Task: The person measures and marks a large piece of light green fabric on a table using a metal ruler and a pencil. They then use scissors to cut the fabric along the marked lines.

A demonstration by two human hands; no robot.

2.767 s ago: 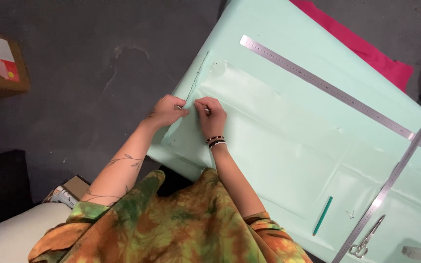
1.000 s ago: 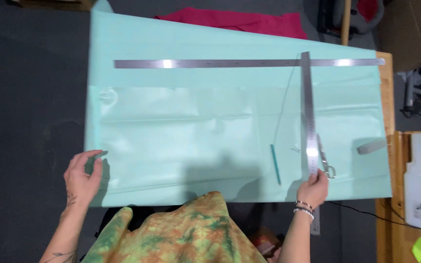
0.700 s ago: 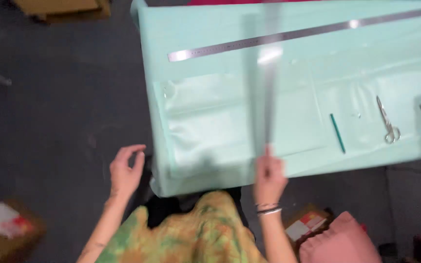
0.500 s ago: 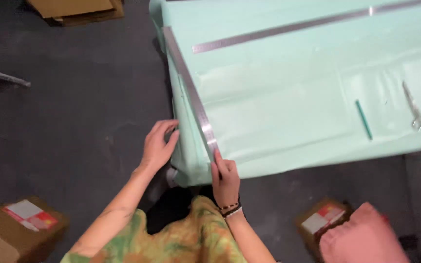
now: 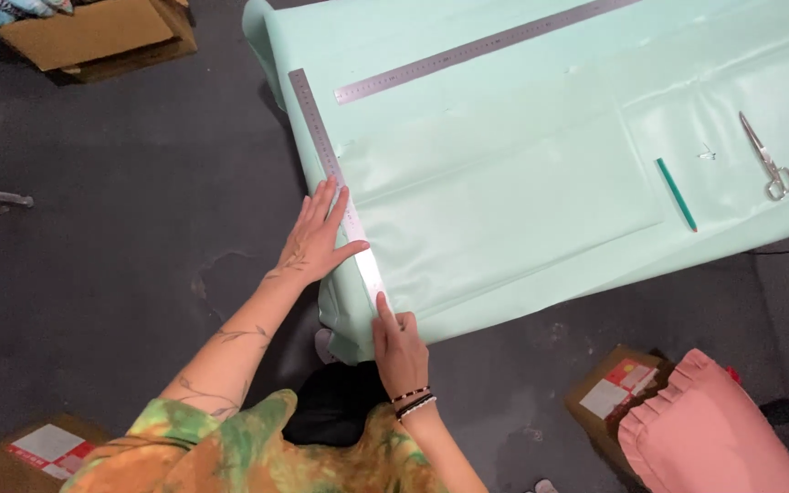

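Cloth: mint-green fabric [image 5: 541, 183] covers the counter.
Ruler: long steel ruler [image 5: 335, 173] along the cloth's left edge.
Left hand [image 5: 317, 237]: fingers spread, pressing flat on the ruler.
Right hand [image 5: 399, 342]: pinching the ruler's near end.
Right: pencil [image 5: 677, 194], scissors [image 5: 767, 157].

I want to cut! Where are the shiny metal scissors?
In the head view, the metal scissors lie on the mint-green cloth at far right, beside the green pencil.

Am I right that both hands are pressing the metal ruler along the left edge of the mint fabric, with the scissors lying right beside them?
Not quite. The head view shows the left hand and right hand on the metal ruler at the mint fabric's left edge, but the scissors lie far off, near the right end.
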